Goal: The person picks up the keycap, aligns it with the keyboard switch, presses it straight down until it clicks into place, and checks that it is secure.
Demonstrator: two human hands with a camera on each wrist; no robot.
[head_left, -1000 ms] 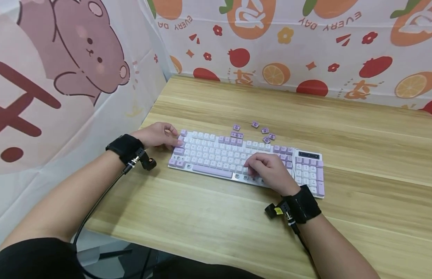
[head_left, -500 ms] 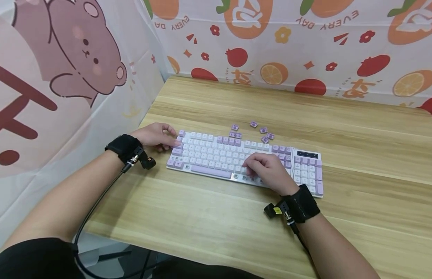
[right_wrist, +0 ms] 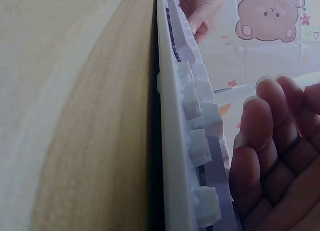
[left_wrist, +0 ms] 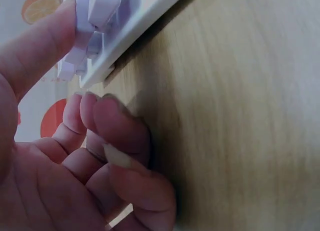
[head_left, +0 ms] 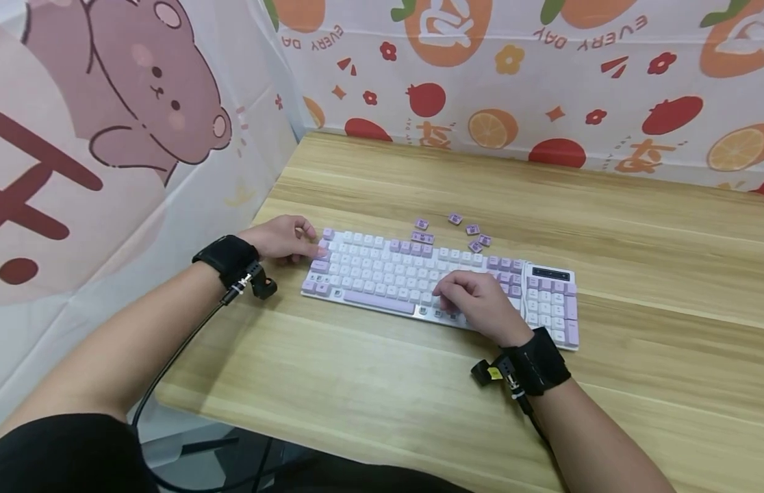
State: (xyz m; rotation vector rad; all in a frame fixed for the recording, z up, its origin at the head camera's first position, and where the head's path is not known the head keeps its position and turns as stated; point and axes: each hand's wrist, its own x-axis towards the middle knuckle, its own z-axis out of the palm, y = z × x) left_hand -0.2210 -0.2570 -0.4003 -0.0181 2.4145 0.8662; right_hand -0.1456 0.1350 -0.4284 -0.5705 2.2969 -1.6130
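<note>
A white and lilac keyboard [head_left: 382, 263] lies on the wooden table. At its left end is my left hand [head_left: 280, 238], its thumb [left_wrist: 42, 43] on a lilac key at the edge. The other fingers curl loosely beside the keyboard, holding nothing. My right hand [head_left: 480, 301] is over the right-middle keys, with relaxed, bent fingers [right_wrist: 257, 121] and nothing in them. Bare switches [head_left: 423, 310] without caps show right of the lilac space bar [head_left: 378, 302], partly hidden by that hand. More bare switches [head_left: 320, 279] show near the left end.
Several loose lilac keycaps lie behind the keyboard, among them a wide keycap [head_left: 422, 237] and a small keycap [head_left: 455, 219]. A white cable [head_left: 525, 294] crosses the keyboard near the number pad. Printed cloths [head_left: 480, 75] stand behind and left of the table [head_left: 357, 383].
Both hands keep their places on and over the keyboard. The head view shifts slightly; nothing is picked up or let go.
</note>
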